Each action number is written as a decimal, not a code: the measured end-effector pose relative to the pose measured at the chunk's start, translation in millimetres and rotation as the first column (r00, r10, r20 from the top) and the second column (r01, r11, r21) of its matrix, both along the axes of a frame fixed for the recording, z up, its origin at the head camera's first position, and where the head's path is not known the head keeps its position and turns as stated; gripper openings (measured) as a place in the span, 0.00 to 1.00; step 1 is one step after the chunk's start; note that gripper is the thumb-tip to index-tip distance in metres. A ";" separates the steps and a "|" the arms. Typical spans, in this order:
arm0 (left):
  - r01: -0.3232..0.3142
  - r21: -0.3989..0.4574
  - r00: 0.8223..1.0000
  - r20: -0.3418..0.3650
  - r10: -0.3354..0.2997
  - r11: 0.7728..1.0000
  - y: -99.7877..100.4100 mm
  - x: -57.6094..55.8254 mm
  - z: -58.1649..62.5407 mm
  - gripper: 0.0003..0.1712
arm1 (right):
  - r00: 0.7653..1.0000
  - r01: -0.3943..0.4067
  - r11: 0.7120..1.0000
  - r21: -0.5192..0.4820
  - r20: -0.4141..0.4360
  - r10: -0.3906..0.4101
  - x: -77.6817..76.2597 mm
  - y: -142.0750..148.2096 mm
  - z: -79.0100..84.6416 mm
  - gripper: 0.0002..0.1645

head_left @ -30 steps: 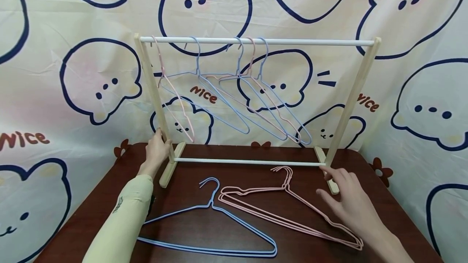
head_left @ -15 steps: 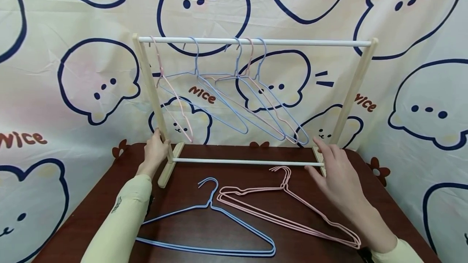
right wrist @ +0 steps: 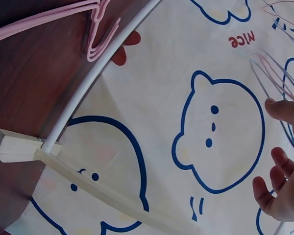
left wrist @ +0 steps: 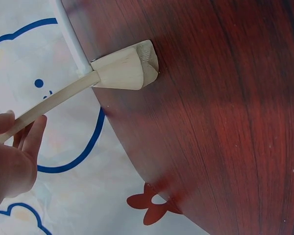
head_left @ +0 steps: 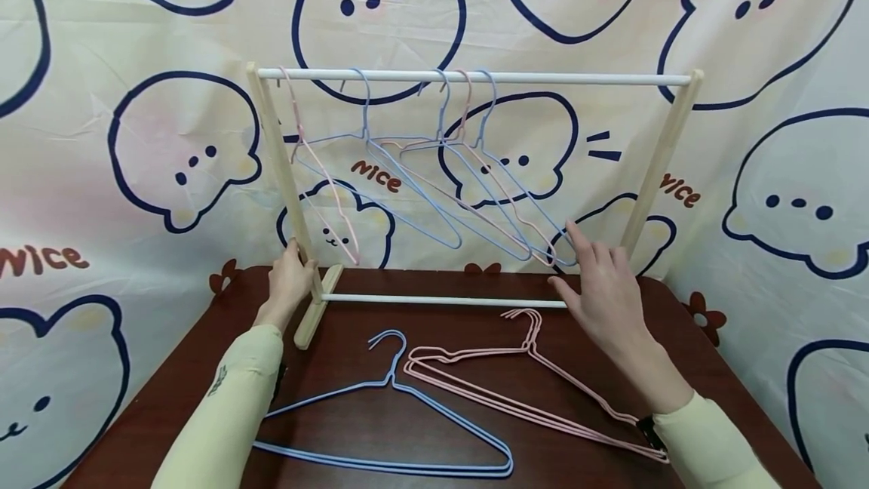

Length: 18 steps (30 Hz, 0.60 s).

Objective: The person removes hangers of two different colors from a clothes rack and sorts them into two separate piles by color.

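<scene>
A small clothes rack stands at the back of the table, with a white top rail and pale wooden uprights. My left hand grips the rack's left upright low down, thumb and fingers on either side of it. Blue and pink hangers hang from the rail; a pink hanger is at far left, a blue hanger furthest right. My right hand, fingers spread and loosely bent, is by that blue hanger's lower right corner; contact cannot be made out. In the right wrist view its thumb and fingers are apart.
In front of the rack, a stack of blue hangers lies on the brown table, beside a stack of pink hangers. A white lower bar joins the rack's feet. Behind hangs a bear-print cloth.
My right hand has moved up and left from the rack's right foot to the hanging hangers' lower corners. My left hand stays on the left upright; the hangers look unmoved.
</scene>
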<state>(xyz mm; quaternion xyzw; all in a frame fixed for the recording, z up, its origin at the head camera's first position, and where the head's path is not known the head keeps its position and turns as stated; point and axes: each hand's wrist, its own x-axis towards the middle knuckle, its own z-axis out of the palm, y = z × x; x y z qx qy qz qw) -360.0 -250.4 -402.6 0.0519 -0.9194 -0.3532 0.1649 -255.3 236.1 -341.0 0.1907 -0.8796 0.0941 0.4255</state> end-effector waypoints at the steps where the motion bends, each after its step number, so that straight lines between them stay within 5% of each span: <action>1: 0.002 0.003 1.000 0.001 -0.002 1.000 0.9 -0.4 0.0 0.23 | 1.000 -0.006 1.000 -0.005 -0.005 0.006 -2.3 0.1 0.0 0.59; 18: 0.001 0.013 1.000 0.020 -0.001 1.000 1.2 -0.1 1.1 0.24 | 0.993 -0.030 1.000 -0.010 -0.113 0.028 -19.5 -12.4 0.4 0.42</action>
